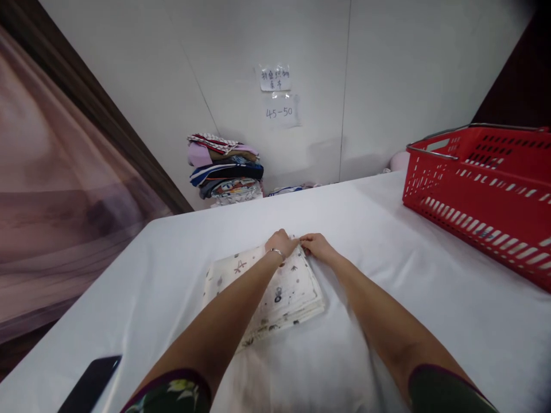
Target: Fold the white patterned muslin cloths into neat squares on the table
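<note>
A white cloth [297, 287] with small dark and reddish prints lies folded in several layers on the white-covered table [172, 246]. My left hand [282, 243], with a bracelet at the wrist, is closed at the far right corner of the cloth. Right beside it, my right hand [317, 246] pinches the same corner from the right. The fingertips of both hands nearly meet there. My left forearm passes over the cloth and hides part of its middle.
A red plastic basket [482, 195] with a metal handle stands at the right. Folded clothes [228, 169] are stacked beyond the far edge, near the wall. A dark phone-like object [91, 383] lies front left. Pink sheer fabric [60, 195] hangs at the left.
</note>
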The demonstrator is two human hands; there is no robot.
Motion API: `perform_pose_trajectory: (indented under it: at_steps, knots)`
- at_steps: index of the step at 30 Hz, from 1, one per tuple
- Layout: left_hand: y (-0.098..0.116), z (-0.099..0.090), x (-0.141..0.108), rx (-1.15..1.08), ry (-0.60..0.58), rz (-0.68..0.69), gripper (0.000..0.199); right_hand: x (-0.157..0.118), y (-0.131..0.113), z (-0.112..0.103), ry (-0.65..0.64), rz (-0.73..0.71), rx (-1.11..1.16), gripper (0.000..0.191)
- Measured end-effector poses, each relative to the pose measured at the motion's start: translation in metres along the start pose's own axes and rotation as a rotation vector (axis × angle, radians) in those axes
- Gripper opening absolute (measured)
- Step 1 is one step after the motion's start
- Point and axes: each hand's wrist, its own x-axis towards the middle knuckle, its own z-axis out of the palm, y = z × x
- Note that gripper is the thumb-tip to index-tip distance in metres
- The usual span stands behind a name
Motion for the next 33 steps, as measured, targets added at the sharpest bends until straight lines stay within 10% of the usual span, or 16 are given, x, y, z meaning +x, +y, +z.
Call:
perform_pose_trajectory:
  at_steps: [7, 16, 33]
  knots:
    - [-0.015, -0.013, 0.013, -0.179, -0.202, -0.031, 0.020, -0.003, -0.004, 0.006, -0.060, 0.070, 0.122, 0.011]
    - [-0.008, -0.014, 0.012, -0.184, 0.018, 0.084, 0.023, -0.006, -0.003, 0.011, -0.145, 0.123, 0.252, 0.020]
    - [-0.015, -0.003, 0.016, -0.370, 0.025, 0.059, 0.024, -0.009, -0.006, 0.012, -0.152, 0.148, 0.258, 0.015]
